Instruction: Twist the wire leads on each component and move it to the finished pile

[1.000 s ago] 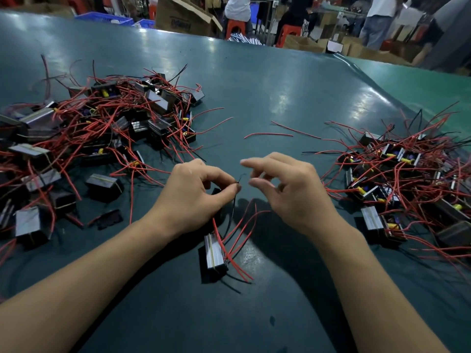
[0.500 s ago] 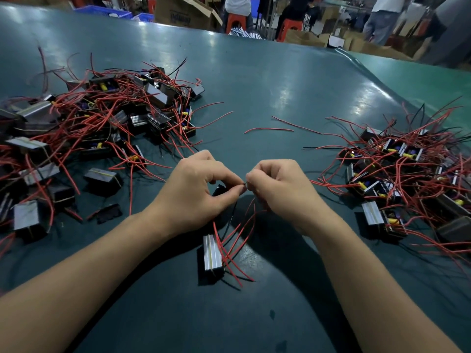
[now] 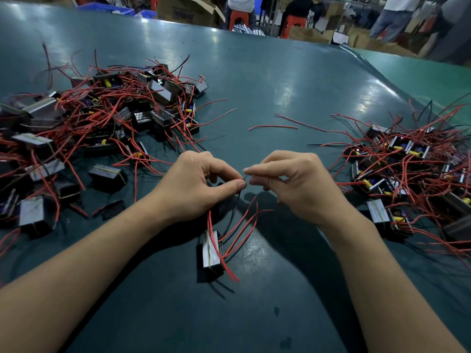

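both hands (image 3: 196,187) (image 3: 298,184) pinch black lead (image 3: 235,205); component (image 3: 211,249) just below.

Component (image 3: 211,249) flat on table, silver-faced black block, red leads (image 3: 230,226) splayed; black lead (image 3: 235,207) rising.

Dim overhead light, white glare patches on the green table (image 3: 280,80), wide-angle bending at edges, soft blurred background.

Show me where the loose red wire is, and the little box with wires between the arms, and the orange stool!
loose red wire (image 3: 272,127), head view, middle of its length.
component (image 3: 211,250), head view, its shiny metal top.
orange stool (image 3: 238,18), head view, its seat and legs.
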A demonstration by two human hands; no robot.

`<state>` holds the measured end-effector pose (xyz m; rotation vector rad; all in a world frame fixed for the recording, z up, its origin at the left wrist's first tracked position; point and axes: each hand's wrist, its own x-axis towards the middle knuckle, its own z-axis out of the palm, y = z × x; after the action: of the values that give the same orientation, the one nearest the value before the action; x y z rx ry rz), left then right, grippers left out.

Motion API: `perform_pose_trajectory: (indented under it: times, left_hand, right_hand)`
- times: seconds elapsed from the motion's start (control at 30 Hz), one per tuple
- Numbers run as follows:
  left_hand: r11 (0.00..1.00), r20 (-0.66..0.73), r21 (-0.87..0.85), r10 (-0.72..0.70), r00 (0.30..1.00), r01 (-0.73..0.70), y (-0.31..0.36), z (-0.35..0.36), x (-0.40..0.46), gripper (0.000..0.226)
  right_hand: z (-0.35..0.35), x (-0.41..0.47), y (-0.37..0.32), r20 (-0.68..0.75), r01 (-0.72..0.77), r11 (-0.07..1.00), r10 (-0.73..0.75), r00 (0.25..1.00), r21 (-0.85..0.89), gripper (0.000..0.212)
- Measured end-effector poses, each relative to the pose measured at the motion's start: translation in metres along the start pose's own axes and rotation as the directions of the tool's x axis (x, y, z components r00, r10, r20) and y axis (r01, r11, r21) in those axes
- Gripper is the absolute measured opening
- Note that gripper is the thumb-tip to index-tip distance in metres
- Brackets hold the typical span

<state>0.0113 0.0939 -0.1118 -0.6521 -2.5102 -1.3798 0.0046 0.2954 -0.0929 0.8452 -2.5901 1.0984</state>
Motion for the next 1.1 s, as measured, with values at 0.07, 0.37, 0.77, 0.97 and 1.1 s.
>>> perform_pose_trajectory:
  times: [0.07, 0.37, 0.77, 0.97, 1.1]
  left_hand:
    - [1.0, 0.042, -0.011, 0.007, 0.999, -0.007, 0.001, 0.0, -0.001, 0.014]
    - [0.965, 0.232, -0.252, -0.016, 0.973, 0.076, 0.006, -0.01, 0.0, 0.022]
    - [0.973, 0.168, -0.213, -0.057, 0.984, 0.093, 0.006, -0.012, 0.002, 0.021]
    - [0.995, 0.063, 0.08, 0.055, 0.996, -0.06, 0.005, -0.008, -0.001, 0.008]
    - [0.986, -0.011, 0.144, 0.083, 0.996, -0.081, 0.008, -0.003, -0.001, 0.005]
  right_hand:
    - [0.0, 0.0, 0.001, -0.008, 0.032, 0.998, -0.033, 0.999, -0.049, 0.01]
    - [-0.003, 0.0, -0.003, 0.14, -0.072, 0.982, 0.048, 0.989, 0.173, 0.008]
    - [0.0, 0.0, -0.008, 0.134, -0.146, 0.982, 0.13, 0.983, 0.123, 0.011]
    - [0.01, 0.002, -0.018, 0.297, -0.522, 0.756, 0.433, 0.851, 0.395, 0.035]
    - [0.013, 0.004, -0.019, 0.264, -0.585, 0.653, 0.528, 0.807, 0.482, 0.035]
